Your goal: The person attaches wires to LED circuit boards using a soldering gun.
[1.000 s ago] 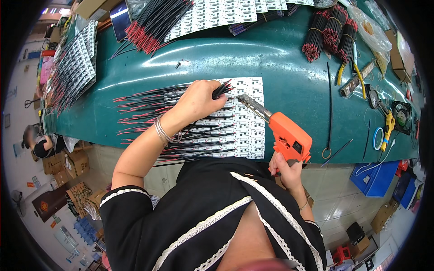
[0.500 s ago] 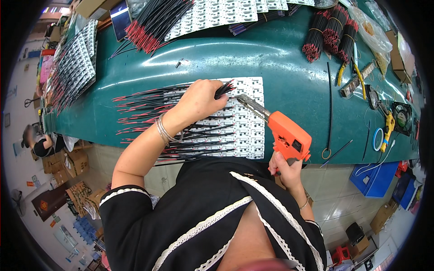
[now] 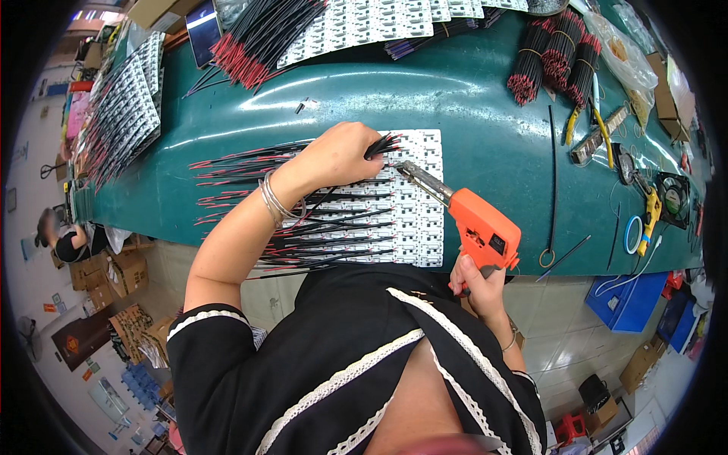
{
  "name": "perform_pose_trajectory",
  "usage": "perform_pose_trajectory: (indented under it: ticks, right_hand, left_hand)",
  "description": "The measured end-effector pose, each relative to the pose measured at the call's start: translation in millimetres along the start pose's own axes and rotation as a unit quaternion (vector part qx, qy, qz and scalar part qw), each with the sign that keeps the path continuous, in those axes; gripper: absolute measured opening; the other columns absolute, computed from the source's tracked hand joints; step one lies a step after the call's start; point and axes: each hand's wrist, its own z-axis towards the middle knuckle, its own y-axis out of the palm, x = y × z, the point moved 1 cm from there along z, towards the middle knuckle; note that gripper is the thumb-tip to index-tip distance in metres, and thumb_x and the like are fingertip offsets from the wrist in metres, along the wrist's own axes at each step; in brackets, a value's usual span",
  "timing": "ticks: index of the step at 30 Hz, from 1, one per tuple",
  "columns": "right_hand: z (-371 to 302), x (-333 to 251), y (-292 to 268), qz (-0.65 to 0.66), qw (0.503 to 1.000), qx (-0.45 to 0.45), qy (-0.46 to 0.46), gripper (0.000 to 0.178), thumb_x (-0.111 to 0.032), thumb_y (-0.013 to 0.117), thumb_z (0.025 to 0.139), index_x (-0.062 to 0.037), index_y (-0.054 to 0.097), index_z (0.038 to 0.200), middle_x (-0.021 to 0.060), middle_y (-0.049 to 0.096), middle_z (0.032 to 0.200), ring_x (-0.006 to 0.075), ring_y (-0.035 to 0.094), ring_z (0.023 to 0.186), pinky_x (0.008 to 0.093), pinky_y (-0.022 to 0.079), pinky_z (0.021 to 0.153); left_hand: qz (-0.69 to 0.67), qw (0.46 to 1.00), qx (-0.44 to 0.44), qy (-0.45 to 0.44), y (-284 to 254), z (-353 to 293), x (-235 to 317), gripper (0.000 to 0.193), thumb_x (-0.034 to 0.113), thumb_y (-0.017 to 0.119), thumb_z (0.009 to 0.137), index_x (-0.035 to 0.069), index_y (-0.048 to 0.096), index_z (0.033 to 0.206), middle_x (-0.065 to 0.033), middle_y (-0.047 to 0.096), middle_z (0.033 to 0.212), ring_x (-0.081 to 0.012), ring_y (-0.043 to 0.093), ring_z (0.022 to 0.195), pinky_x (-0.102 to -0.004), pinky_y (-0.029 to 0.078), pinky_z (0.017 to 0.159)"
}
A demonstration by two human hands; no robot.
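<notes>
My left hand (image 3: 350, 155) is closed around a small bunch of black wires (image 3: 385, 144) with red tips, over the upper part of a white circuit board panel (image 3: 422, 220). More black and red wires (image 3: 341, 227) lie in rows across that panel, their far ends reaching past its left side. In my right hand (image 3: 479, 282) is the grip of an orange soldering gun (image 3: 485, 224). Its metal tip points up and left, close to the held wires and just over the panel. Whether the tip touches a pad is too small to tell.
Wired panels (image 3: 140, 106) are stacked at the left, and more white panels (image 3: 364, 23) lie at the back with loose wires. Bundled wires (image 3: 531, 64), yellow-handled pliers (image 3: 604, 133), a small fan (image 3: 673, 199) and blue tape (image 3: 634, 233) occupy the right. A blue bin (image 3: 629, 303) stands below the table edge.
My left hand has shifted slightly up and to the right with the wires in it. The soldering gun has barely moved.
</notes>
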Motion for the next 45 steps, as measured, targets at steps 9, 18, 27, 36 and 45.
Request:
perform_pose_trajectory:
  ticks: [9, 18, 27, 36, 45]
  right_hand:
    - [-1, -10, 4, 0.040, 0.999, 0.017, -0.025, 0.029, -0.014, 0.051, 0.085, 0.0047, 0.042, 0.106, 0.0043, 0.042, 0.055, 0.0112, 0.042, 0.040, 0.0246, 0.037, 0.039]
    - [8, -15, 2, 0.037, 0.998, 0.023, -0.049, 0.036, -0.016, 0.049, 0.086, 0.0053, 0.040, 0.113, 0.0038, 0.041, 0.056, 0.0111, 0.041, 0.040, 0.0242, 0.035, 0.038]
    - [15, -16, 5, 0.015, 0.998, 0.020, -0.060, 0.020, -0.014, 0.051, 0.086, 0.0040, 0.047, 0.094, 0.0023, 0.046, 0.051, 0.0084, 0.043, 0.039, 0.0208, 0.035, 0.037]
    - [19, -14, 7, 0.019, 0.999, 0.016, -0.039, 0.012, -0.012, 0.051, 0.086, 0.0005, 0.048, 0.087, 0.0012, 0.046, 0.052, 0.0073, 0.042, 0.039, 0.0205, 0.033, 0.036]
    - [19, -17, 8, 0.030, 0.998, 0.031, -0.044, 0.013, -0.012, 0.051, 0.086, 0.0003, 0.049, 0.088, 0.0011, 0.046, 0.052, 0.0073, 0.042, 0.039, 0.0203, 0.033, 0.036]
  left_hand:
    - [0.010, 1.000, 0.008, -0.002, 3, -2, -2, 0.022, 0.017, 0.058, 0.070, -0.005, 0.057, 0.073, -0.0233, 0.053, 0.062, -0.0377, 0.054, 0.059, -0.0405, 0.042, 0.057]
    - [-0.053, 0.997, 0.062, -0.011, 1, -12, -8, 0.027, 0.019, 0.055, 0.079, -0.007, 0.054, 0.086, -0.0251, 0.056, 0.080, -0.0397, 0.054, 0.077, -0.0420, 0.042, 0.069]
    - [-0.044, 0.992, 0.117, -0.028, 4, -10, -10, 0.021, 0.015, 0.061, 0.074, -0.003, 0.054, 0.079, -0.0162, 0.050, 0.059, -0.0234, 0.047, 0.052, -0.0326, 0.039, 0.053]
    - [-0.042, 0.991, 0.128, -0.005, 8, -7, -9, 0.022, 0.015, 0.061, 0.072, -0.006, 0.054, 0.075, -0.0203, 0.052, 0.065, -0.0322, 0.050, 0.056, -0.0354, 0.039, 0.054]
    - [-0.059, 0.994, 0.091, -0.028, 2, -5, -6, 0.021, 0.015, 0.060, 0.075, -0.005, 0.056, 0.077, -0.0208, 0.053, 0.063, -0.0323, 0.050, 0.054, -0.0356, 0.040, 0.053]
